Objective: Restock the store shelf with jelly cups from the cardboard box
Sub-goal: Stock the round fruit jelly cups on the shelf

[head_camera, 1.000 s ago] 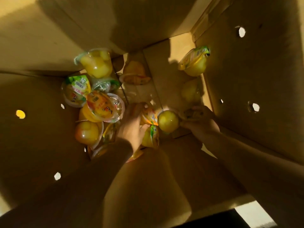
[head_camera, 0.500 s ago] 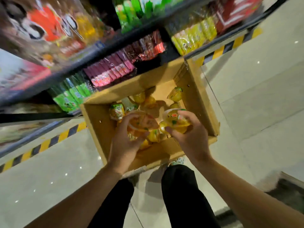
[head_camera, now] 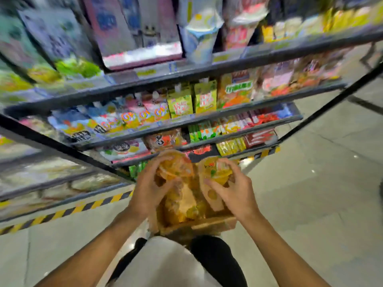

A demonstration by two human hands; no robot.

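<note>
Above box (head_camera: pixel 209 224), blurred cup labels (head_camera: pixel 215 169)

One jelly cup (head_camera: pixel 175 165) is round and orange with a see-through lid, held up at 12 o'clock from the cardboard box (head_camera: pixel 199 224). A second jelly cup (head_camera: pixel 215 169) sits just beside it at 3 o'clock, yellow and orange. The brown box stands open on the floor, with more yellow cups (head_camera: pixel 186 206) piled inside.

Bright, even store lighting; small glints dot the floor (head_camera: pixel 323 183) right of the fingers; shelves (head_camera: pixel 186 121) above the fingers smear with motion blur; wide-angle distortion bends the edges.
</note>
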